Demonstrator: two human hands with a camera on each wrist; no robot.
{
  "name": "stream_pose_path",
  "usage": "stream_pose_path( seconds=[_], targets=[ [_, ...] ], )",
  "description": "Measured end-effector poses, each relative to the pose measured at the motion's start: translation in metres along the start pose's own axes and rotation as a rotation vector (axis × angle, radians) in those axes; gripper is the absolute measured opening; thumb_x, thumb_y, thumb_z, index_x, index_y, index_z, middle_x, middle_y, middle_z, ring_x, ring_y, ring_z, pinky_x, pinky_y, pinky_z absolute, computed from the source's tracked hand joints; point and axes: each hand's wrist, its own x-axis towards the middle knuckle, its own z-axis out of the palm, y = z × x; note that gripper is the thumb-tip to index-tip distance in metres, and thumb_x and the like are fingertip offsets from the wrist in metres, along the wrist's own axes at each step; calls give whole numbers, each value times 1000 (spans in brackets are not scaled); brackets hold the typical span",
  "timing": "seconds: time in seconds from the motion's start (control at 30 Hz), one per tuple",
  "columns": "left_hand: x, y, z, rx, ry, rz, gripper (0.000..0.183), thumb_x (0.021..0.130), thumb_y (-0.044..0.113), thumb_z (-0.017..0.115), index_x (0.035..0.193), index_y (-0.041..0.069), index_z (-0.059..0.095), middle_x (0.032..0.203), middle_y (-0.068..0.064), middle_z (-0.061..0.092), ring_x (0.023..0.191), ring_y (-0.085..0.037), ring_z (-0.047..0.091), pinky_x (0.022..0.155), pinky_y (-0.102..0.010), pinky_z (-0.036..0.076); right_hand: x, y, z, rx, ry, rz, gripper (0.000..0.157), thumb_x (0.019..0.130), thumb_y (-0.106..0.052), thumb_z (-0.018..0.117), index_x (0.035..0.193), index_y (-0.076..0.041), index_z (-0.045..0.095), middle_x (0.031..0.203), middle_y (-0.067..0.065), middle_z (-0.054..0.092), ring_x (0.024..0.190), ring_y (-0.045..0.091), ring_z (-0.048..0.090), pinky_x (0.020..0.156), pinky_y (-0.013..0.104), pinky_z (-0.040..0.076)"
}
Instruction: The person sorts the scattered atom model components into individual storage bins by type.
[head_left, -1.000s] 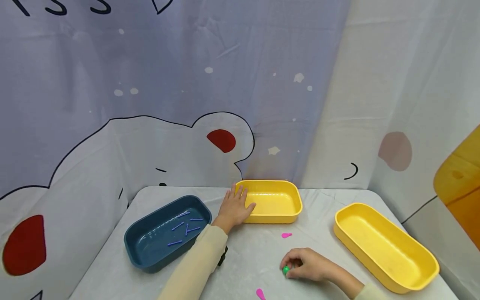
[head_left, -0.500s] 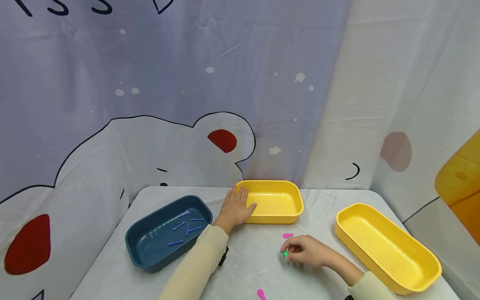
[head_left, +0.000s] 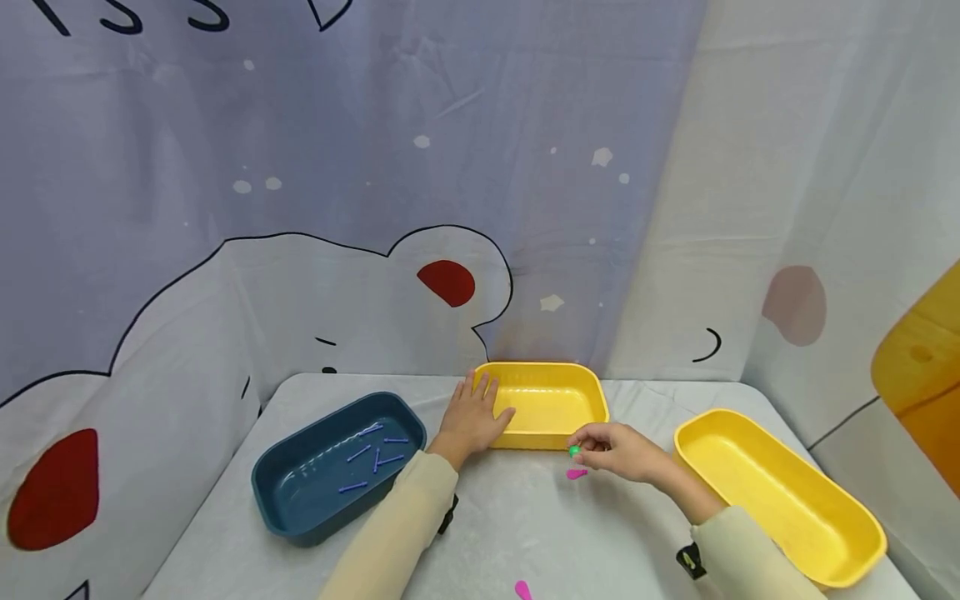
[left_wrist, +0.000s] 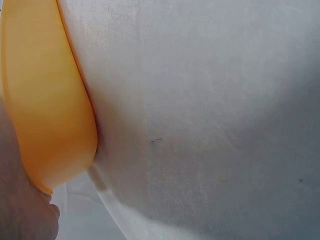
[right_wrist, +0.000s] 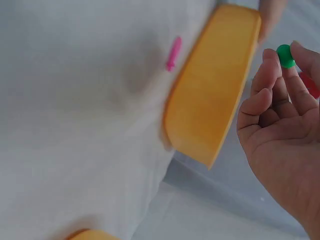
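Observation:
My right hand point(head_left: 618, 451) pinches a small green ball point(right_wrist: 285, 56) between thumb and fingertips. It is held up near the front right corner of the middle yellow tray point(head_left: 547, 438), above the table. My left hand point(head_left: 470, 419) rests on that tray's left end with fingers straight and spread, the thumb along the front side. Just in front of the tray lies a small pink piece point(head_left: 576, 474), close under my right hand. In the left wrist view, only part of the hand and the yellow tray's outer wall point(left_wrist: 55, 100) show.
To the left stands a dark blue tray point(head_left: 288, 475) with several thin purple sticks point(head_left: 352, 487) in it. A second yellow tray point(head_left: 787, 500) sits angled at the right. Another pink piece point(head_left: 522, 590) lies near the front. A printed cloth point(head_left: 555, 208) hangs behind the table.
My right hand has lifted the green ball and carried it away from me, towards the middle yellow tray. My left hand has stayed on the tray's left end.

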Motion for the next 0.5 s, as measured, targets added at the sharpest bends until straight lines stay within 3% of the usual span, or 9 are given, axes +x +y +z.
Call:
stream_pose_path(
  seconds=[0.27,0.5],
  targets=[
    [0,1,0,9,-1,-2,79,102,65,29,162,13,25,169,-7,20,157,-31,6,126,-47,10,19,0,-19,34,68,98,35,98,-25,69,120,1,67,93,18,67,82,29,61,74,31,53],
    [-1,1,-2,0,-6,-1,79,102,64,29,162,13,25,169,-7,20,157,-32,6,126,-47,10,33,6,-25,92,112,157,36,98,-27,69,122,0,66,97,19,68,88,36,64,80,36,52]
  ],
)
